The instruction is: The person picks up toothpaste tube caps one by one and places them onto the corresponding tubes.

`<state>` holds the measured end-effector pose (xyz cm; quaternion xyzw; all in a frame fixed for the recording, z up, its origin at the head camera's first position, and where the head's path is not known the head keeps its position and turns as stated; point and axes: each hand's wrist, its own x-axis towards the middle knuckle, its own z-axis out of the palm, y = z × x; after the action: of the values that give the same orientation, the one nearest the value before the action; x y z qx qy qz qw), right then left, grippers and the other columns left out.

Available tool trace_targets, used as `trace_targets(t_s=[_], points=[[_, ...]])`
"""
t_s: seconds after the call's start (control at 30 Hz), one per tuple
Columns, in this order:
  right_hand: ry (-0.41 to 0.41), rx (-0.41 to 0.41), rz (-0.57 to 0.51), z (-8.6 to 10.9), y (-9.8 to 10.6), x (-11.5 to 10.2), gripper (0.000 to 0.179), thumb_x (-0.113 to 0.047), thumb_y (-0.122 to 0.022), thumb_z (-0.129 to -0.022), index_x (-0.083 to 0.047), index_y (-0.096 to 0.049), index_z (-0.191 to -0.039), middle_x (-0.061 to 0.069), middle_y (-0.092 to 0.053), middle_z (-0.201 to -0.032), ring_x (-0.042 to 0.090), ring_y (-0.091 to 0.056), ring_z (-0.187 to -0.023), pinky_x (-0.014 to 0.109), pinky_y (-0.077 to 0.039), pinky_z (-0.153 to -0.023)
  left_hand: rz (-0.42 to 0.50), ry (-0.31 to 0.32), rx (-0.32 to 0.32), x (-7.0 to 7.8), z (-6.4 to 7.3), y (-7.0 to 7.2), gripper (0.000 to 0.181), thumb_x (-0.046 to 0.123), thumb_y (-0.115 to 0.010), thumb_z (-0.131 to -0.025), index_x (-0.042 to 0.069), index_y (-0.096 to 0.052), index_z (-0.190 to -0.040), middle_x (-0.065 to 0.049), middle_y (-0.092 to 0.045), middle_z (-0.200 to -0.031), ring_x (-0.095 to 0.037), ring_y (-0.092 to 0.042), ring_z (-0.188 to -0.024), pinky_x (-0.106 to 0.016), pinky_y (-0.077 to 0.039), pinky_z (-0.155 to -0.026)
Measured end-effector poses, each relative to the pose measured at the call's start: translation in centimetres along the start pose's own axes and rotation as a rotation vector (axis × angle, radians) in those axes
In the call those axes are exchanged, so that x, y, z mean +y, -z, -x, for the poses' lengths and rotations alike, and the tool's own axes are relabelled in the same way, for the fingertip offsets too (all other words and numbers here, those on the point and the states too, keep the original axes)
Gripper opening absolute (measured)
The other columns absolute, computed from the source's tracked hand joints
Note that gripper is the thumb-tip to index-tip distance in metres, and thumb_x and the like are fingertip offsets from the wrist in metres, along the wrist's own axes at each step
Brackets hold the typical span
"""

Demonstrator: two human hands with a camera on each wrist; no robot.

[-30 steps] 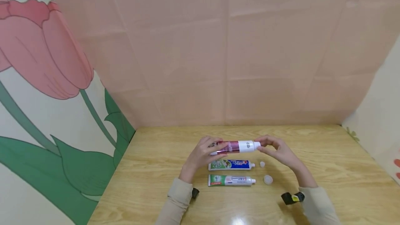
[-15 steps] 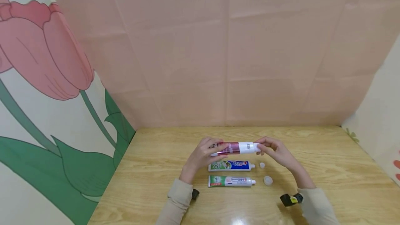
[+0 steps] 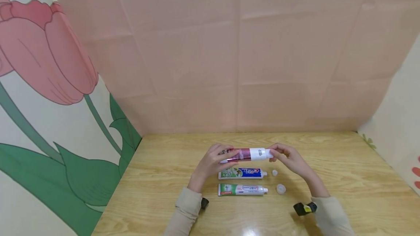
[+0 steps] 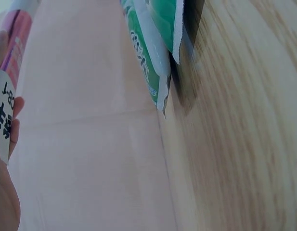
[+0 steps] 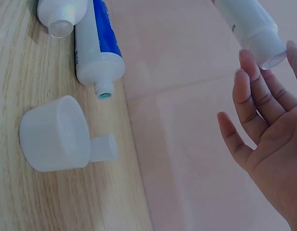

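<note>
Raised above the table, my left hand (image 3: 211,160) grips a magenta and white toothpaste tube (image 3: 244,154) near its flat end, cap pointing right. The thumb and fingers of my right hand (image 3: 293,160) pinch the tube's white cap (image 3: 269,153). In the right wrist view, that cap (image 5: 266,49) sits on the tube's end, fingertips against its side. Below the held tube lie a blue and green toothpaste tube (image 3: 244,173) and, nearer, a green and white one (image 3: 243,189). Both have bare nozzles facing right, the blue tube's open mouth (image 5: 105,95) showing in the right wrist view.
A small white cap (image 3: 275,173) and a wider white cap (image 3: 280,189) rest right of the lying tubes on the wooden table (image 3: 164,177). Pink cloth (image 3: 236,83) hangs behind the table. A wall with painted tulips (image 3: 49,57) borders the left side.
My right thumb and fingers have shifted on the cap, the thumb now lying over it. The left hand and the tube are nearly still. The lying tubes and loose caps stay put.
</note>
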<state>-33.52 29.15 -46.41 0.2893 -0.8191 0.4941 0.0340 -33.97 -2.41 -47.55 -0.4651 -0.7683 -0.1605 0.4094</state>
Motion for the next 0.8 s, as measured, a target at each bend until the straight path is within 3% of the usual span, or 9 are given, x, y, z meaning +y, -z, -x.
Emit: trace_targets(t_s=[0.17, 0.37, 0.63, 0.8], points=[[-0.002, 0.009, 0.039, 0.08, 0.1, -0.13, 0.021, -0.013, -0.052, -0.095, -0.007, -0.06, -0.114, 0.003, -0.065, -0.093, 0.011, -0.06, -0.083, 0.025, -0.047, -0.071, 0.013, 0.01, 0.004, 0.03, -0.11, 0.15, 0.053, 0.032, -0.083, -0.064, 0.02, -0.067, -0.113, -0.001, -0.063, -0.109, -0.012, -0.057, -0.095, -0.02, -0.047, -0.089], [-0.011, 0.002, 0.021, 0.25, 0.22, -0.37, 0.037, -0.014, -0.063, -0.088, -0.009, -0.056, -0.124, 0.002, -0.062, -0.104, 0.01, -0.056, -0.096, 0.032, -0.047, -0.08, 0.014, 0.004, 0.007, -0.04, -0.06, 0.16, 0.049, 0.035, -0.08, -0.068, 0.02, -0.067, -0.113, -0.001, -0.063, -0.109, -0.012, -0.057, -0.096, -0.02, -0.047, -0.089], [0.043, -0.009, -0.005, 0.23, 0.34, -0.1, 0.042, -0.006, -0.068, -0.083, -0.012, -0.056, -0.122, 0.004, -0.062, -0.109, 0.012, -0.058, -0.098, 0.022, -0.044, -0.087, 0.015, -0.003, 0.016, -0.17, -0.03, 0.16, 0.054, 0.033, -0.084, -0.063, 0.019, -0.068, -0.113, -0.002, -0.063, -0.107, -0.013, -0.057, -0.094, -0.02, -0.048, -0.087], [0.046, -0.005, 0.002, 0.3, 0.39, -0.71, 0.037, -0.004, -0.068, -0.083, -0.009, -0.058, -0.118, 0.006, -0.063, -0.105, 0.012, -0.058, -0.097, 0.022, -0.042, -0.088, 0.015, -0.003, 0.015, -0.06, -0.1, 0.27, 0.05, 0.036, -0.081, -0.067, 0.019, -0.068, -0.113, -0.002, -0.064, -0.107, -0.013, -0.057, -0.093, -0.02, -0.048, -0.087]])
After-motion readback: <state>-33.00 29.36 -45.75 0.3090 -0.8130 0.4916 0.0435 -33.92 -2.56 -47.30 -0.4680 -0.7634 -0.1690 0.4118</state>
